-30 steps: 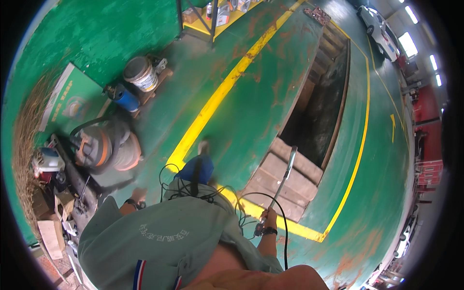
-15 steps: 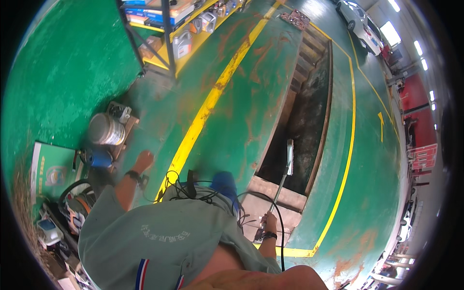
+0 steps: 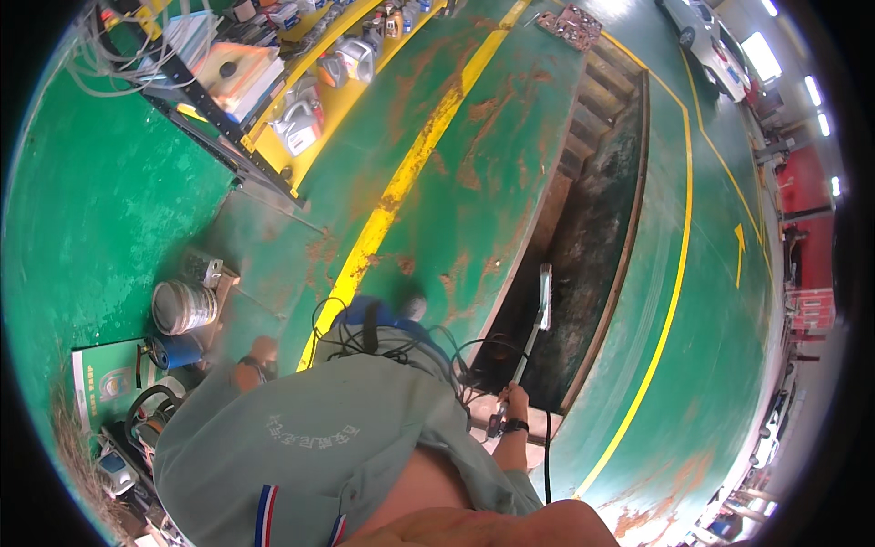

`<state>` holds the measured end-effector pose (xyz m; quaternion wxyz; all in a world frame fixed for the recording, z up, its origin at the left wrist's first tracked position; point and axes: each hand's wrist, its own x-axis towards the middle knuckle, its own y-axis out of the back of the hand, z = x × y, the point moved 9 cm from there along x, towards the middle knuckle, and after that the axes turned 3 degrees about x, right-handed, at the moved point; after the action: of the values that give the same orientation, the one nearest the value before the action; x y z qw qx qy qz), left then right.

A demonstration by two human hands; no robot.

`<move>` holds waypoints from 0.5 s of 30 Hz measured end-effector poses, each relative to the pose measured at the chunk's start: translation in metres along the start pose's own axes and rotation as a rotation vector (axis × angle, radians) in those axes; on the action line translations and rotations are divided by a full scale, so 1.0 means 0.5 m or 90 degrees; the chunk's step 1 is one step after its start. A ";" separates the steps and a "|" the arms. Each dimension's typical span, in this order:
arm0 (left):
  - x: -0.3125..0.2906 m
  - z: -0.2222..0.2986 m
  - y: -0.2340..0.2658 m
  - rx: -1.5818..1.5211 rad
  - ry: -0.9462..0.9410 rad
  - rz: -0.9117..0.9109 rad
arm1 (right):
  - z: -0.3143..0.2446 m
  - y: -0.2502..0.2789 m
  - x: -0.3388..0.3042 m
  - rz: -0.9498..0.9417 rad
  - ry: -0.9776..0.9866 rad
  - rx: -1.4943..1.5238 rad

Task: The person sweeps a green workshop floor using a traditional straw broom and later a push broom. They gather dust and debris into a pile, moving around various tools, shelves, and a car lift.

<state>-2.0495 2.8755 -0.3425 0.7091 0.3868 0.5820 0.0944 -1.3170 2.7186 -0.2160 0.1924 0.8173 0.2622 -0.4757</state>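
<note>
My right hand (image 3: 515,399) is wrapped round the grip of a long spray wand (image 3: 523,363), with a dark band on the wrist. The wand's pale, narrow end (image 3: 545,296) reaches forward over the sunken pit (image 3: 597,219). A black hose (image 3: 548,456) hangs beside my right forearm. My left hand (image 3: 263,349) swings low at my left side, near the yellow floor line; its fingers are too smeared to make out. Loose black cables (image 3: 351,342) loop in front of my waist, above a blurred shoe (image 3: 415,307).
A yellow-shelved rack (image 3: 319,118) with jugs stands ahead on the left. Nearer are a dirty white bucket (image 3: 185,306), a blue cylinder (image 3: 175,352) and a green board (image 3: 105,383). A reddish slab (image 3: 572,27) lies beyond the pit's steps. A white car (image 3: 711,50) is parked far right.
I have moved forward along the pit, so the rack looks nearer. My left hand has swung back toward my body. My right hand still grips the wand.
</note>
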 end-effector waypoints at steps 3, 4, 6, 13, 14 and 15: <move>0.027 0.088 0.097 -0.050 -0.004 0.045 | -0.177 -0.060 0.037 0.030 -0.041 0.022; 0.050 0.113 0.147 -0.079 -0.017 0.095 | -0.234 -0.081 0.058 0.034 -0.035 0.007; 0.110 0.150 0.263 -0.129 -0.047 0.197 | -0.336 -0.117 0.124 0.027 0.004 -0.016; 0.577 0.112 0.599 -0.018 -0.011 0.083 | -0.679 -0.339 0.302 -0.007 -0.009 -0.052; 0.642 0.090 0.691 -0.018 -0.028 0.112 | -0.718 -0.371 0.333 -0.030 -0.013 -0.055; 0.704 0.094 0.775 -0.022 -0.056 0.127 | -0.758 -0.389 0.330 0.010 -0.027 -0.058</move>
<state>-1.7774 3.3251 -0.3512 0.7276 0.4343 0.5070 0.1576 -1.1120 3.1262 -0.1944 0.2387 0.7992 0.2734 -0.4791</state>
